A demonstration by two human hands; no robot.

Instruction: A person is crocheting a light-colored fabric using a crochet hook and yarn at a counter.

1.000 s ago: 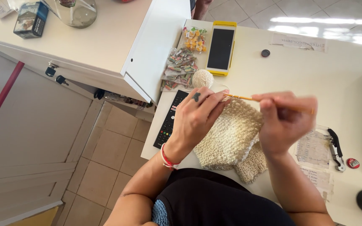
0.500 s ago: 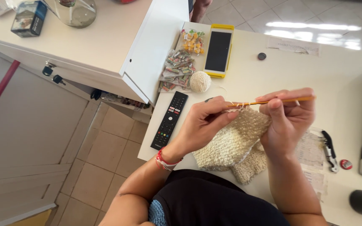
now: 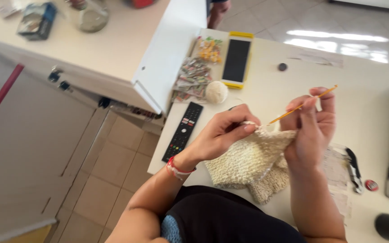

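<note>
Cream crochet piece (image 3: pixel 253 159) pinched between left fingers (image 3: pixel 241 128); hook (image 3: pixel 302 105) in right fingers (image 3: pixel 309 105).

Bare tabletop (image 3: pixel 352 85) beyond the hands, open for passing. Crowded to the left: remote control (image 3: pixel 183 131), yarn ball (image 3: pixel 216 92), phone (image 3: pixel 236 60), sweet wrappers (image 3: pixel 192 79). Bottle opener (image 3: pixel 353 168) at right.

A phone (image 3: pixel 236 60) with a dark screen and yellow case lies on the table. Small colourful wrapped packets (image 3: pixel 193 79) lie just left of it. A blue box (image 3: pixel 37 20) stands on the counter
</note>
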